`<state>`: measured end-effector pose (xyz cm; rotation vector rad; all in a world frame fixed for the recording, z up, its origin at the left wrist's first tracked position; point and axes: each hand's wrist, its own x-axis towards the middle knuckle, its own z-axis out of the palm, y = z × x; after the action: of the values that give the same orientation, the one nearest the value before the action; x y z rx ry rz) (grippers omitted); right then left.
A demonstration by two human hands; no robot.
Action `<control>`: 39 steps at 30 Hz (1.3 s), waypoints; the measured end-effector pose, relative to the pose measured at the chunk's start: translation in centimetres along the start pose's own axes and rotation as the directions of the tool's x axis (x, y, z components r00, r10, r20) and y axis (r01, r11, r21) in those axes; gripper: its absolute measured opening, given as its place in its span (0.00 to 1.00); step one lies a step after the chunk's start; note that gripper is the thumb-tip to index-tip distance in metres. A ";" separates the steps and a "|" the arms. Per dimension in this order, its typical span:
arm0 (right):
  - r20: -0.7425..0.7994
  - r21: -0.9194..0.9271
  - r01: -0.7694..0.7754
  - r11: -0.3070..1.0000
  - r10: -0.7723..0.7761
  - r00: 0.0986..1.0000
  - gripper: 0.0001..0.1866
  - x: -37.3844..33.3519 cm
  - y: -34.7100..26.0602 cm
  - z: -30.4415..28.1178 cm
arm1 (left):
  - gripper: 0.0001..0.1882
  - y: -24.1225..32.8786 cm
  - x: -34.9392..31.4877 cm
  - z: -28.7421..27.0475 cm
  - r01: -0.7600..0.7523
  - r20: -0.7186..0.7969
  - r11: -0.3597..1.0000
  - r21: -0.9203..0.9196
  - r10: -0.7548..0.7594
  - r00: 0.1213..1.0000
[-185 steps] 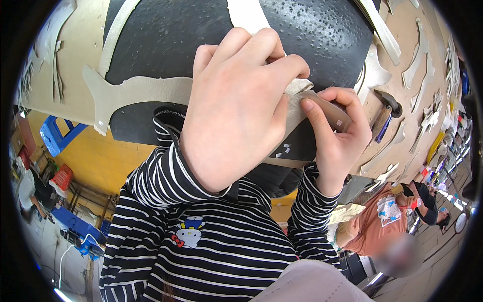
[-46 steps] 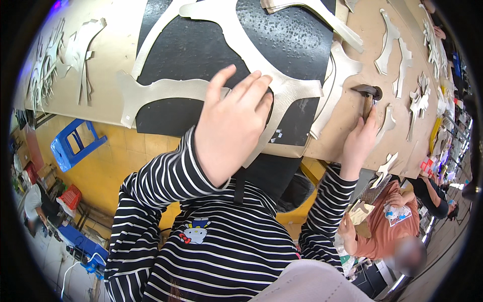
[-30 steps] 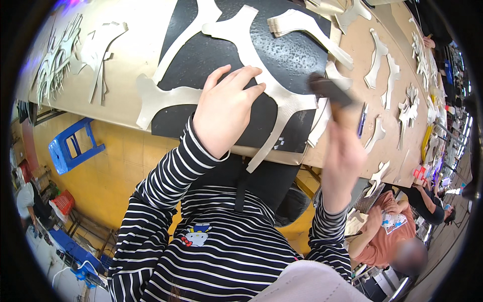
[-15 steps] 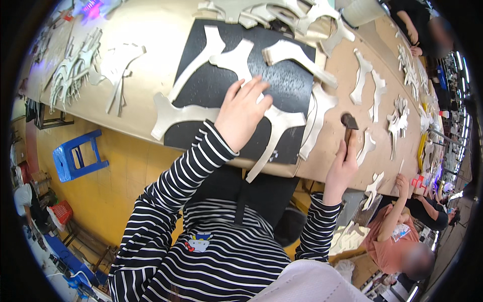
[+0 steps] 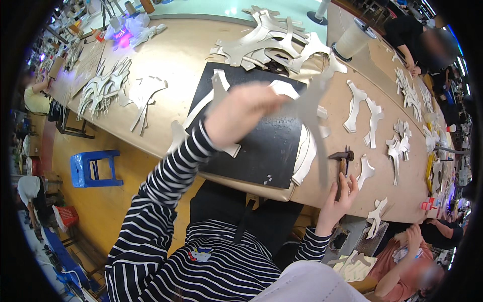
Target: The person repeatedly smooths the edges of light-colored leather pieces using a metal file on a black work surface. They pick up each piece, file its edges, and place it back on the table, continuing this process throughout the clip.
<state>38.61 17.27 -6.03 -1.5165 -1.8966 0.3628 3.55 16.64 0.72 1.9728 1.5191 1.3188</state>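
Piece (image 5: 313, 109) is hanging, blurred, from narrowly closed left hand (image 5: 244, 110) beside right edge of board (image 5: 264, 156); right hand (image 5: 335, 205) is curving loosely at hammer (image 5: 342, 162), cannot tell if gripping

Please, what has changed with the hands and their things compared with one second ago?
The left hand has lifted the forked pale piece off the black board and carried it rightward. The right hand, gripping the hammer a second ago, now has its fingers parted by it; the hammer lies on the table. The white chips and blue stool stay put.
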 end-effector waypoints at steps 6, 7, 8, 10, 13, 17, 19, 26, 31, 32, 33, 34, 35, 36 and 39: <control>0.031 0.038 0.043 0.998 -0.044 0.999 0.14 -1.8 -1.3 -1.0 | 0.20 -11.7 11.9 -5.4 0.375 0.242 0.763 -0.527 -0.288 0.927; 0.026 0.038 0.059 0.998 -0.060 0.998 0.14 -2.0 -1.5 -1.1 | 0.20 -13.1 13.7 -6.8 0.324 0.194 0.902 -0.285 -0.277 0.941; 0.027 0.037 0.050 0.998 -0.051 0.998 0.14 -2.1 -1.7 -1.2 | 0.19 -13.9 14.6 -7.7 0.249 0.148 0.968 -0.013 -0.244 0.958; 0.019 0.051 0.030 0.998 -0.031 0.999 0.13 -2.1 -2.1 -1.3 | 0.18 -13.6 12.5 -9.2 0.154 0.095 0.978 -0.138 -0.142 0.985; 0.038 0.091 0.055 0.994 -0.058 0.998 0.12 -1.1 -3.1 -1.2 | 0.18 -10.0 4.4 -8.7 0.148 0.011 0.989 0.011 -0.148 0.989; 0.072 0.159 0.183 0.970 -0.196 0.978 0.12 1.1 -5.5 0.3 | 0.22 -5.8 -6.8 -4.5 0.323 -0.019 0.941 0.100 -0.323 0.946; 0.124 0.235 0.197 0.952 -0.230 0.965 0.12 1.9 -7.6 1.7 | 0.25 -6.1 -9.0 -3.2 0.432 -0.300 0.784 0.446 -0.324 0.897; 0.204 0.367 0.408 0.836 -0.501 0.841 0.15 1.9 -14.0 4.4 | 0.19 -8.9 -8.4 -5.2 0.590 -0.146 0.667 0.456 -0.598 0.788; 0.198 0.361 0.640 0.678 -0.727 0.658 0.19 3.4 -16.9 5.2 | 0.13 -7.8 -9.0 -2.1 0.436 -0.222 0.658 0.614 -0.386 0.895; 0.211 0.364 0.670 0.648 -0.757 0.618 0.20 3.9 -17.4 5.4 | 0.13 -7.7 -9.2 -1.9 0.446 -0.192 0.657 0.608 -0.423 0.885; 0.266 0.339 0.674 0.656 -0.755 0.600 0.21 4.3 -17.8 5.4 | 0.13 -7.6 -9.4 -1.9 0.439 -0.173 0.669 0.600 -0.427 0.888; 0.249 0.335 0.680 0.652 -0.757 0.604 0.21 4.6 -18.2 5.5 | 0.14 -7.4 -9.3 -2.0 0.457 -0.136 0.659 0.597 -0.479 0.867; 0.256 0.326 0.670 0.667 -0.745 0.616 0.22 4.8 -18.6 5.4 | 0.12 -7.1 -9.2 -2.2 0.447 -0.141 0.682 0.578 -0.456 0.879; 0.257 0.313 0.678 0.666 -0.746 0.614 0.22 4.9 -18.9 5.5 | 0.11 -6.7 -8.9 -2.5 0.423 -0.079 0.774 0.471 -0.440 0.894; 0.325 0.177 0.715 0.677 -0.725 0.607 0.25 5.0 -19.1 6.0 | 0.07 -4.5 -7.2 -2.6 0.301 0.187 0.928 0.218 -0.343 0.921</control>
<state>19.84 17.62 2.52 -0.5452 -2.6061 0.3009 -1.26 11.33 -4.51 1.7971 1.8121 0.8188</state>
